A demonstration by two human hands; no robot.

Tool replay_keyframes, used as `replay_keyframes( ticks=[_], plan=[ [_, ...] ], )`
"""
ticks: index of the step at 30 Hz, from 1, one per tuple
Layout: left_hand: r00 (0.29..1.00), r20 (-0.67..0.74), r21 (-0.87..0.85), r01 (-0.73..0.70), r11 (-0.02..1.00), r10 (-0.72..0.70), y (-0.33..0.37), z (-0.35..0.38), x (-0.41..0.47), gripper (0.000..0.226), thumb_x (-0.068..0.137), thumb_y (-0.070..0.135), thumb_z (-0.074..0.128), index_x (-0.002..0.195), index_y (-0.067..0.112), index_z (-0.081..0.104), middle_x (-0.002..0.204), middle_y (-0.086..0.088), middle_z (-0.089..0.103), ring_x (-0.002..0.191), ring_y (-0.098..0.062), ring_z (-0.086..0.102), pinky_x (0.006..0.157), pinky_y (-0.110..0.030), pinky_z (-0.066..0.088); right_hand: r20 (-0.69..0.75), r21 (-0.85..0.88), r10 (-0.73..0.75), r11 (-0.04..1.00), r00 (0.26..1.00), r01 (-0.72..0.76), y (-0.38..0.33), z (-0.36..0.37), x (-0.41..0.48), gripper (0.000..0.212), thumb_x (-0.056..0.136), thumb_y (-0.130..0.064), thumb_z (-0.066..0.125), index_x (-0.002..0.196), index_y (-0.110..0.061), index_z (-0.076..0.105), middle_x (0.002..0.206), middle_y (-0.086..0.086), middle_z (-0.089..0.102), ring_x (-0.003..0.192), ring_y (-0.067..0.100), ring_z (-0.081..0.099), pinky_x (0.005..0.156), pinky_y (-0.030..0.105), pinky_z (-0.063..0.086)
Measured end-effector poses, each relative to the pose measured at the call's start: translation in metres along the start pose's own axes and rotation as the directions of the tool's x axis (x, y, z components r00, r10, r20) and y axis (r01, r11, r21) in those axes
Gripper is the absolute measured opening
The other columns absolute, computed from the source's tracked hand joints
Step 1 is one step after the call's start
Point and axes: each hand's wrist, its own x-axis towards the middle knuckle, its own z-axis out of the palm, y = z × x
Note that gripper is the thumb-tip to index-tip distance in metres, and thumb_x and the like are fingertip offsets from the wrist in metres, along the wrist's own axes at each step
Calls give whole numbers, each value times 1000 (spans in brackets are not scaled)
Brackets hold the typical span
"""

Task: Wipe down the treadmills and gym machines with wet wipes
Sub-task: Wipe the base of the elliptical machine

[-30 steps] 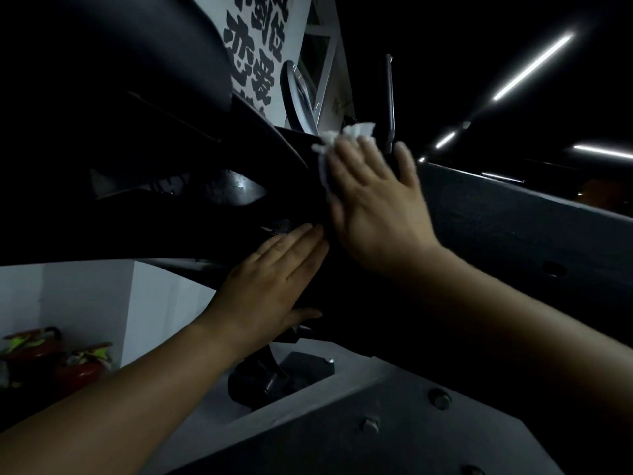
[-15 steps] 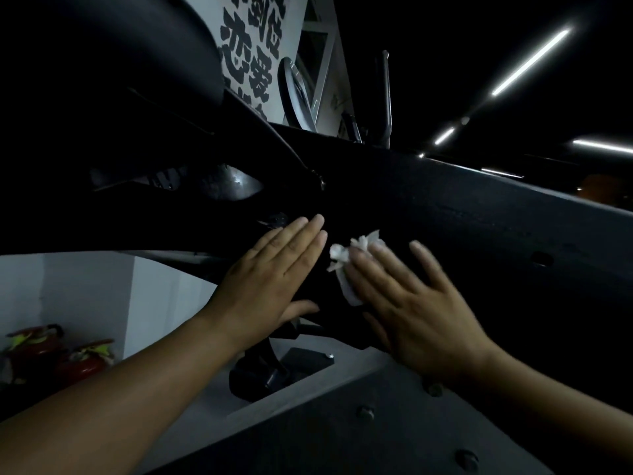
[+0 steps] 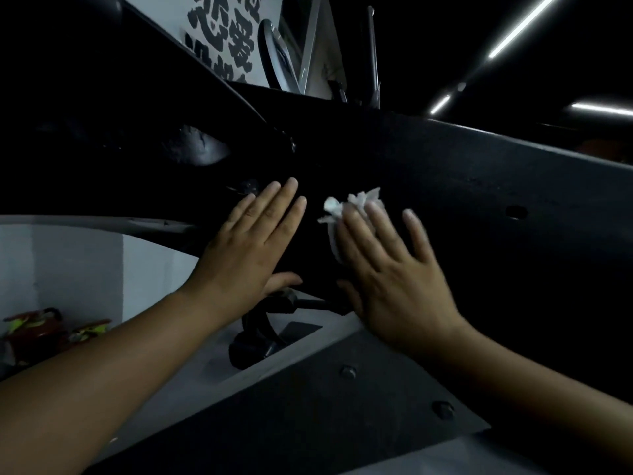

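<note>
Dim-lit black panel (image 3: 479,186): right hand (image 3: 394,279) presses the wipe (image 3: 349,204) flat, left hand (image 3: 246,255) rests flat beside it, neither grip closed (plenty left to wipe, I'd judge).

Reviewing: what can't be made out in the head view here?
Head view:
black machine panel: too dark to judge dirt or wetness.
wet wipe: mostly under the right hand, motion-blurred.
wall lettering: cut off by the panel and top edge.
red objects, lower left: dim, too small to identify.

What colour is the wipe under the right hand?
White. The wipe sits crumpled beneath the right hand on the black panel, seen in the head view.
</note>
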Motion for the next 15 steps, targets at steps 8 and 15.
replay_keyframes(
  ticks=[8,15],
  plan=[
    [995,-8,6,-95,995,95,25,3,2,95,87,55,59,159,4,23,168,-18,16,155,-33,16,124,-51,21,21,-79,-85,993,996,86,18,18,-62,66,104,-44,30,161,-14,20,169,8,10,156,26,8,124,54,5],
    [996,-22,-72,-92,993,91,41,15,2,92,90,54,56,160,6,20,168,-17,16,156,-33,15,124,-51,23,95,-82,-162,982,982,170,18,33,-120,66,104,-44,37,161,-14,20,168,7,15,156,26,9,125,52,1]
  ],
)
